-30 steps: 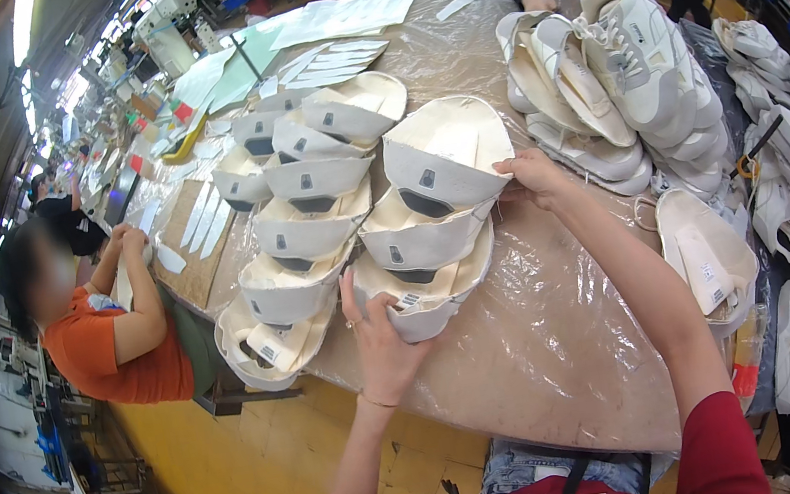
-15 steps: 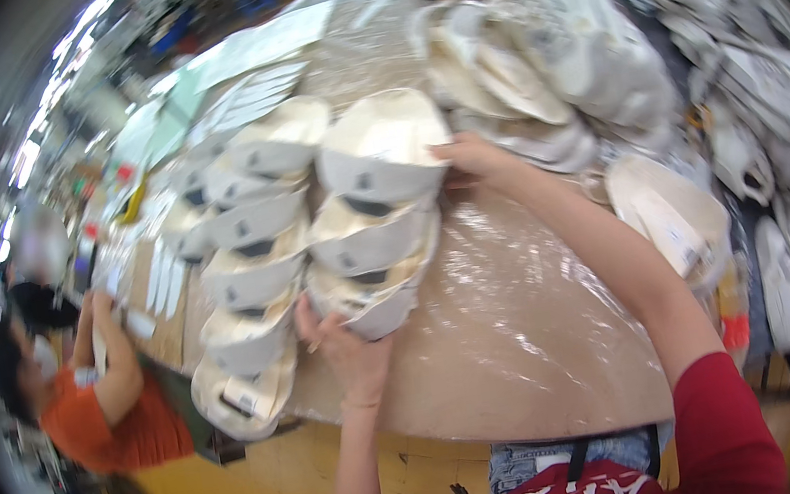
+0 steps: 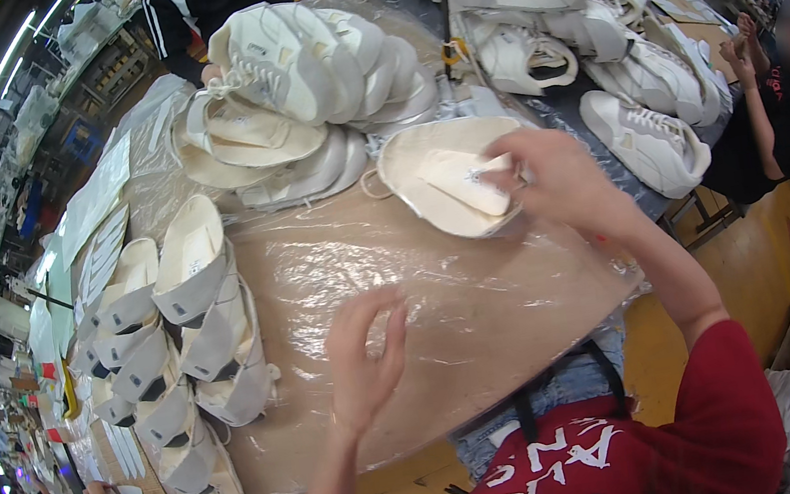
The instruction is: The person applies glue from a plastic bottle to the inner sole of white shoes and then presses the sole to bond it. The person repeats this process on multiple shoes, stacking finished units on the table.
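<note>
A single cream shoe upper lies opening-up on the plastic-covered table, its pale inside showing. My right hand is at its right end, with the fingers bent over the rim into the opening; slight blur softens the fingertips. Over the middle of the table hovers my left hand, empty, thumb and fingers apart in a loose curve. To its left, overlapping grey-and-cream shoe uppers form a short row, and a longer row of the same uppers runs beside it.
White lace-up shoes are heaped at the far side, with more shoes on a dark surface to the right. Pale sheets lie at the far left. A person in black stands across the table; others are at the lower left and right.
My view has swung to the right. My right hand has left the top upper of the nearer row and reached the single upper. My left hand has let go of that row and moved away rightward.
</note>
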Action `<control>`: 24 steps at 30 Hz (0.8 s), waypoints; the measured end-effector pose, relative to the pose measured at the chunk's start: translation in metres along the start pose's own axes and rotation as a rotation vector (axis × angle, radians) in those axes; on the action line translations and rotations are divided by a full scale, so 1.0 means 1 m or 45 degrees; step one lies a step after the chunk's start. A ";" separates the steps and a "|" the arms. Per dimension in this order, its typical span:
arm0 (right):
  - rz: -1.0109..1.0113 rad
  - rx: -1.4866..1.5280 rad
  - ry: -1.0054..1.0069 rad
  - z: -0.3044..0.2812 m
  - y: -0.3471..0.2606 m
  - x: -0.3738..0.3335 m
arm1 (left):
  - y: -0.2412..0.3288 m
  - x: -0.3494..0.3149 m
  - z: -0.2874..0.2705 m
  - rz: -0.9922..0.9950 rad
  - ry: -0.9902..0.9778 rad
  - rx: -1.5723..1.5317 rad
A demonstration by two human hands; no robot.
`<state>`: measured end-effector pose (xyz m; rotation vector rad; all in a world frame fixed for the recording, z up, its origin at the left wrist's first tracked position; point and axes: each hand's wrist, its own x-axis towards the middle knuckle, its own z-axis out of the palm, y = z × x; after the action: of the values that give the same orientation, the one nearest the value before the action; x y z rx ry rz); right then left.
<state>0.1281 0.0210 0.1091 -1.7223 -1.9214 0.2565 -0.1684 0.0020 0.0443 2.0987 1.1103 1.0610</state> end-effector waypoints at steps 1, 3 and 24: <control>0.208 -0.138 0.051 -0.017 0.015 -0.013 | 0.002 0.026 0.016 -0.022 -0.163 -0.134; 0.353 0.006 0.038 -0.031 0.039 -0.034 | 0.002 0.082 0.058 -0.117 -0.407 -0.306; 0.266 0.986 -0.521 0.003 0.030 -0.131 | 0.067 -0.007 0.110 -0.772 -0.981 -0.938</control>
<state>0.1570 -0.1002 0.0573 -1.3782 -1.5557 1.3231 -0.0509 -0.0483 0.0307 1.2433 0.7110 0.2328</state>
